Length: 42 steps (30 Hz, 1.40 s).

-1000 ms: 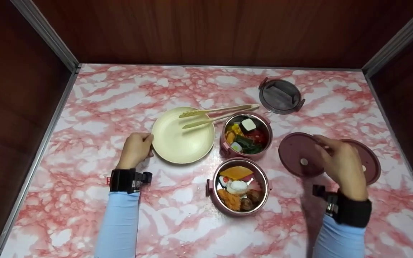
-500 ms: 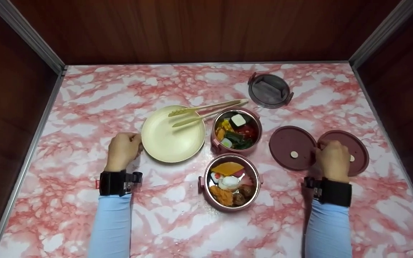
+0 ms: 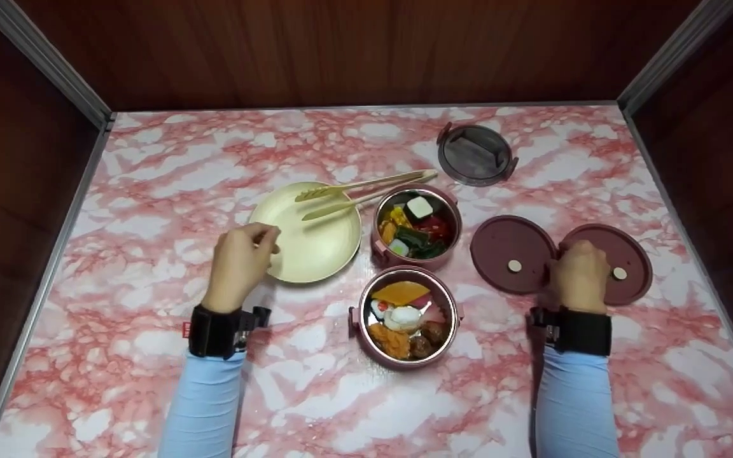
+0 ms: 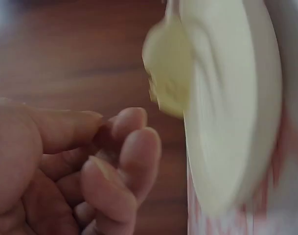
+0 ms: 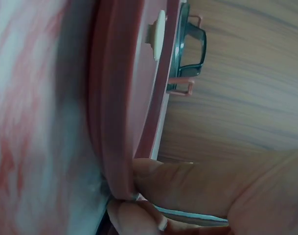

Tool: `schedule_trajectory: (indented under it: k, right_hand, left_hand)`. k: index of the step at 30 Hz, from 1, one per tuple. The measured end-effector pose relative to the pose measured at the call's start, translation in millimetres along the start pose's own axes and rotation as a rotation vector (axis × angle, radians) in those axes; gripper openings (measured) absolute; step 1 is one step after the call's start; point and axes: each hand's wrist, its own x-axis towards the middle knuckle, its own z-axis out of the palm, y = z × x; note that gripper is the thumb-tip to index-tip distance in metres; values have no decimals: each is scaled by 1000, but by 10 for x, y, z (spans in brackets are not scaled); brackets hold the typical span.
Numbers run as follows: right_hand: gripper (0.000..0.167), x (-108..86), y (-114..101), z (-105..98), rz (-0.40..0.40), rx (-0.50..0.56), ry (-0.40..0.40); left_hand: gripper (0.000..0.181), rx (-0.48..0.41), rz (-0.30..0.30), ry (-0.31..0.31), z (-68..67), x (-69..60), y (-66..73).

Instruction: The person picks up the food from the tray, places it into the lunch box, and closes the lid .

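Observation:
My left hand hovers at the left edge of a cream plate, fingers loosely bent around nothing. In the left wrist view that hand is apart from the plate. My right hand is between two round maroon lids with small pale knobs. It pinches the rim of the left lid, the thumb on top and fingers beneath, as the right wrist view shows on that lid. Partly behind the hand lies the right lid.
Cream tongs lie with their tips over the plate. Two pink food pots, a rear one and a front one, hold several foods. A grey clear lid with side clips lies at the back. Wooden walls enclose the table.
My left hand has left the plate's rim and risen slightly to the right. My right hand has come down between the maroon lids and taken hold of the left lid's edge.

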Motion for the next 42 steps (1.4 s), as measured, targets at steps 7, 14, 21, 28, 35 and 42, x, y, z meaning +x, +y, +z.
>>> schedule_trajectory:
  k: [7,14,21,28,35,42]
  right_hand:
    - [13,40,-59,86,-29,-5,-57]
    - [40,26,-88,-32,14,114,-119]
    - [31,-49,-272,-317,27,168,130]
    - [52,-150,-769,-222,-45,527,192]
    - [55,-259,-1191,-47,-150,798,50]
    - [60,-409,-1431,-197,-202,893,-193]
  left_hand:
    - [21,-79,104,-56,211,-3,302]
    - [20,-142,108,-85,367,66,512]
    - [23,-215,146,-110,514,122,792]
    - [34,-252,160,-174,674,167,992]
    - [50,-320,165,-219,842,204,1065]
    - [45,-431,151,-236,832,191,1014]
